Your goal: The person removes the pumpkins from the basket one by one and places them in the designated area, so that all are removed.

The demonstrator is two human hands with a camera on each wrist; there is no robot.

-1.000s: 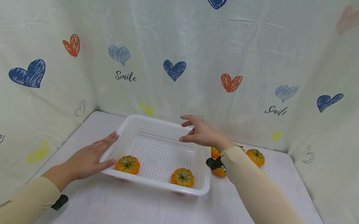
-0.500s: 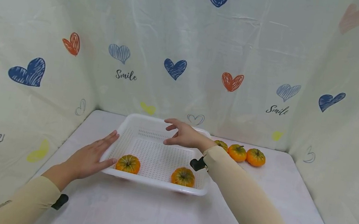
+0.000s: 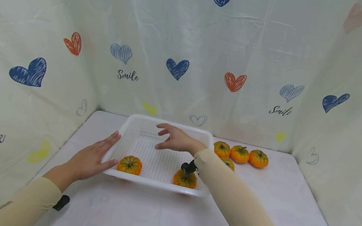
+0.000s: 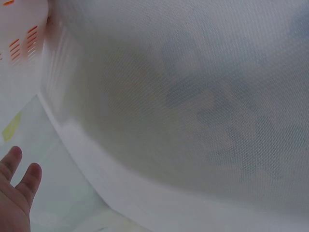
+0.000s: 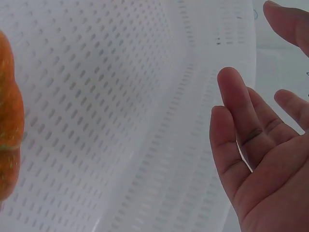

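A white perforated plastic basket (image 3: 157, 185) sits on the table with two small orange-and-green pumpkins inside, one at its front left (image 3: 130, 165) and the other at its front right (image 3: 185, 182). My left hand (image 3: 91, 159) rests its straight fingers along the basket's left rim. Over the back part of the basket is my right hand (image 3: 177, 139), thumb and fingers spread and loosely bent with nothing between them. The right wrist view shows that same palm (image 5: 275, 179) bare beside the basket wall, and a pumpkin (image 5: 8, 121) at its left edge.
Several more pumpkins (image 3: 239, 154) lie on the white tablecloth (image 3: 139, 215) just right of the basket, one partly hidden by the right forearm. A curtain (image 3: 261, 58) printed with hearts hangs behind and at both sides of the table.
My right hand has moved left over the basket, uncovering the pumpkins on the table at the right. The left hand, basket and two pumpkins inside have kept their places.
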